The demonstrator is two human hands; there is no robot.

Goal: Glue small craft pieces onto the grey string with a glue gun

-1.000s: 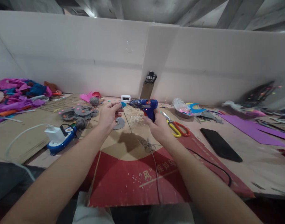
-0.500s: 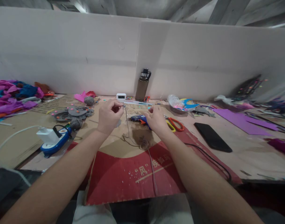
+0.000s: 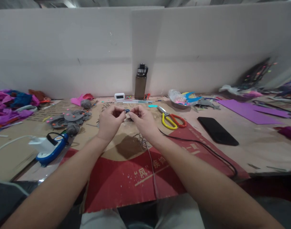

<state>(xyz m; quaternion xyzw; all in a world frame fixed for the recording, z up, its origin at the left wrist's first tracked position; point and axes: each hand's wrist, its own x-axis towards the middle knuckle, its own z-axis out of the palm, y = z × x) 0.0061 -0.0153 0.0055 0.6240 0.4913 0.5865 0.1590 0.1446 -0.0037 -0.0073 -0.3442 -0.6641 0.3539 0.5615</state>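
Note:
My left hand [image 3: 111,124] is closed in a pinch above the cardboard; half a second ago a thin grey yarn [image 3: 142,142] ran up to these fingertips. My right hand [image 3: 142,122] is also pinched, its fingertips close beside the left ones. What sits between the right fingers is too small to make out. A bit of the blue glue gun [image 3: 126,110] shows behind the fingertips; the hands hide the rest. The yarn lies in a loose tangle below my right hand, and a strand runs down over the red part of the cardboard [image 3: 112,187].
Scissors [image 3: 169,121] with yellow and red handles lie to the right, before a black phone [image 3: 217,130] and purple sheets [image 3: 245,111]. A dark cable [image 3: 197,140] crosses the cardboard. At left are a blue power strip [image 3: 52,149] and grey pieces [image 3: 69,119]. A bottle [image 3: 141,82] stands behind.
My right hand has moved left and now almost meets my left hand. The scissors have come into fuller view, while the glue gun is mostly covered. The camera view has shifted a little.

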